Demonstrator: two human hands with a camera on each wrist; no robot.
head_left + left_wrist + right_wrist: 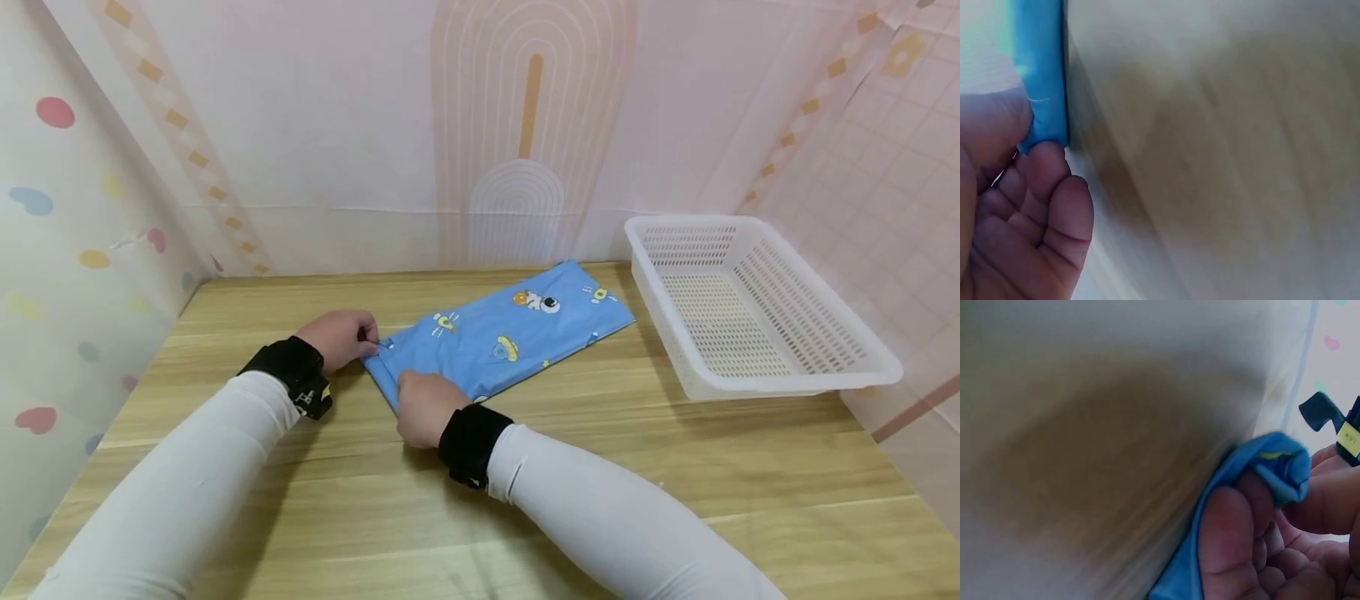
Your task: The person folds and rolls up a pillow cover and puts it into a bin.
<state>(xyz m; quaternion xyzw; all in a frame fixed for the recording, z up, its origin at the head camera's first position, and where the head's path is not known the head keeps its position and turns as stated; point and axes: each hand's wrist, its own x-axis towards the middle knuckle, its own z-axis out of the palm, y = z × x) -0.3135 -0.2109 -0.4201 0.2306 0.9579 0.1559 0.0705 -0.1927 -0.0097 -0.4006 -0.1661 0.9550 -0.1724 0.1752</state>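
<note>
- Left hand point(341, 337): grip pinched between thumb and fingers on the far left corner of the folded blue cloth point(487, 329).
- Right hand point(431, 408): grip pinched on the cloth's near left corner, fabric curling over a finger.
- The cloth lies slantwise toward the worktop's point(360, 517) back, an astronaut print facing up.
- White basket point(795, 384): right of the cloth, apart from it.

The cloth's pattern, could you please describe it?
The cloth is blue with an astronaut and yellow motifs, clearest in the head view.
</note>
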